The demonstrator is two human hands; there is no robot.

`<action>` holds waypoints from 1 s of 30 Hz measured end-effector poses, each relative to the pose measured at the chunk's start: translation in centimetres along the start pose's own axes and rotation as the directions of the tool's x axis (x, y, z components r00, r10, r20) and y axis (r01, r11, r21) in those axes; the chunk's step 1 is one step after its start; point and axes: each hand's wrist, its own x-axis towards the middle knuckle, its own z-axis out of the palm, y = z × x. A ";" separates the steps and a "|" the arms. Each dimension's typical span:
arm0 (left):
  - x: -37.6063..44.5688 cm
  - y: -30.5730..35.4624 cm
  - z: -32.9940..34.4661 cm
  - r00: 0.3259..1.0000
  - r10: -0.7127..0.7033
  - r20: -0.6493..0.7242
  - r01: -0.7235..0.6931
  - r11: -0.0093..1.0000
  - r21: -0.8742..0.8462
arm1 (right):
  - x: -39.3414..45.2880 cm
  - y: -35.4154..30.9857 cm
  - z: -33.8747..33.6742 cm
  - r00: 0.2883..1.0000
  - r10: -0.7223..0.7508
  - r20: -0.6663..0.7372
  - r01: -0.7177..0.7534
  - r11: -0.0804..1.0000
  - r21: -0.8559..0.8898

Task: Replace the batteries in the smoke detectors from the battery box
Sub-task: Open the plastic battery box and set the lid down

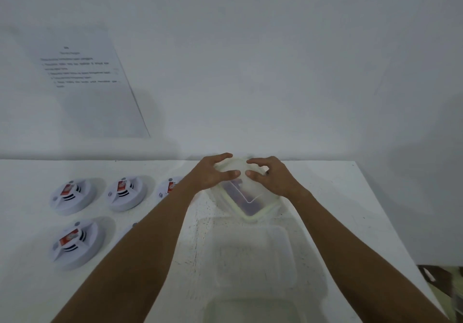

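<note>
Dim, flat, hazy light is seen throughout, soft shadows are cast beside the smoke detectors (75, 195), edges are blurred and bowed.

The left part of the counter (30, 285) is taken up by round smoke detectors (72, 195) set close together in two rows, with only narrow lanes between them. In the middle, a lidded clear box (250, 197) sits near the wall (275, 72), both forearms crossing in front. A larger clear container (253, 255) fills the near centre. The right strip of counter is bare.
</note>
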 end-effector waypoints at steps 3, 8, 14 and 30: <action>-1.1 -0.3 0.8 0.994 0.021 -0.108 -0.014 0.998 0.064 | -1.2 -0.2 0.4 0.999 0.005 -0.048 -0.008 0.999 -0.043; -3.6 -0.6 3.3 0.932 -0.060 -0.358 0.080 0.996 0.042 | -3.9 1.6 0.8 0.973 0.126 -0.195 -0.126 0.992 0.012; -5.9 0.0 4.6 0.862 -0.119 -0.492 0.183 0.979 0.084 | -6.0 1.5 1.0 0.946 0.267 -0.181 -0.256 0.963 0.086; -12.6 4.3 2.7 0.892 0.104 -0.440 -0.062 0.992 0.109 | -11.4 -4.8 -2.0 0.969 0.169 -0.177 -0.162 0.985 0.058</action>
